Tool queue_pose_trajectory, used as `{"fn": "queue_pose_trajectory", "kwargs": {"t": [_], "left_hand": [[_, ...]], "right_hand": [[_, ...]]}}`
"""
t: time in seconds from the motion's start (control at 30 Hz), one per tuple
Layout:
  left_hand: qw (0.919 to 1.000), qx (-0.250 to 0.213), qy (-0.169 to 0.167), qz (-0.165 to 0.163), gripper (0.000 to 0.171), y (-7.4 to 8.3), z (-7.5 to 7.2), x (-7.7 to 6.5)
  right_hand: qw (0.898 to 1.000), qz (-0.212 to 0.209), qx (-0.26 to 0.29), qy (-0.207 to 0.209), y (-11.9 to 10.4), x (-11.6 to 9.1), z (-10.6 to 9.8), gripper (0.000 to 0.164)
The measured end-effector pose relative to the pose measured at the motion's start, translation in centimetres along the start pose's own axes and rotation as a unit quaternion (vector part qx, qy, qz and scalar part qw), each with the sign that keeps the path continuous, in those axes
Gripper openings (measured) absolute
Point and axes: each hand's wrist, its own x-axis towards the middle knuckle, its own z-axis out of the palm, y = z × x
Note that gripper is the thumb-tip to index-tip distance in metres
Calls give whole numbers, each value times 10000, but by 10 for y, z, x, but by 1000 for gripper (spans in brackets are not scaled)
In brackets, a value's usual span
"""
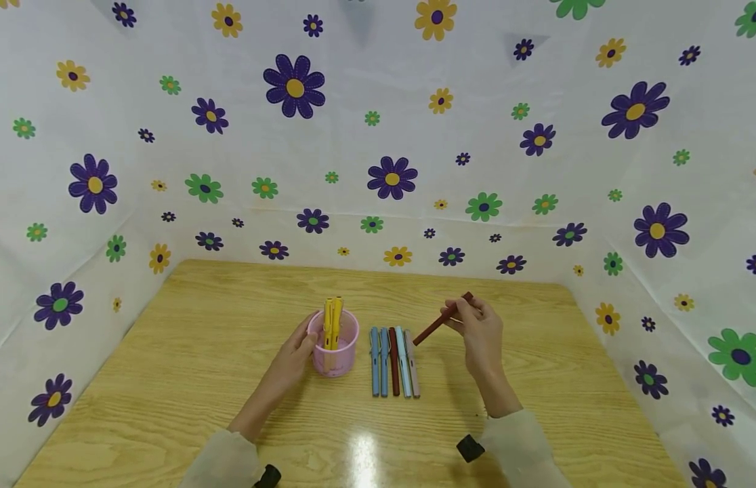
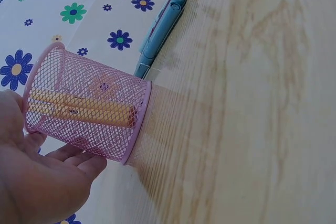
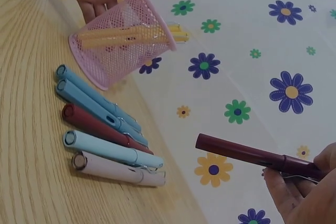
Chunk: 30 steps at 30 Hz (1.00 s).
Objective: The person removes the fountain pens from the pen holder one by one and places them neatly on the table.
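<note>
My left hand [image 1: 295, 354] grips the left side of a pink mesh pen cup [image 1: 343, 366], with the thumb at its rim. Yellow pens [image 1: 332, 324] stand inside the cup, leaning on its wall, their tops above the rim. My right hand [image 1: 484, 339] pinches a dark red pen [image 1: 435, 327] near its upper end. That pen slants down to the left, its lower end near the top of a row of pens. The row holds two blue pens [image 3: 86, 98], another dark red pen [image 3: 97, 124], a light blue pen [image 3: 113, 149] and a pale pink pen [image 3: 118, 173].
The pens lie side by side on a wooden table [image 1: 189, 352], just right of the cup. A white cloth [image 1: 353, 142] printed with flowers hangs behind the table and along both sides. Dark wrist devices [image 1: 470, 448] sit by the sleeves.
</note>
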Motion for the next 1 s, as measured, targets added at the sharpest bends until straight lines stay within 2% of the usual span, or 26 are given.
{"fn": "queue_pose_trajectory", "kwargs": {"t": [0.63, 1.0], "left_hand": [[10000, -28, 32, -15, 54, -1, 1, 0], [9999, 47, 100, -32, 54, -1, 1, 1]], "right_hand": [[9992, 135, -363, 23, -3, 0, -26, 32], [9983, 311, -485, 30, 0, -1, -33, 30]]}}
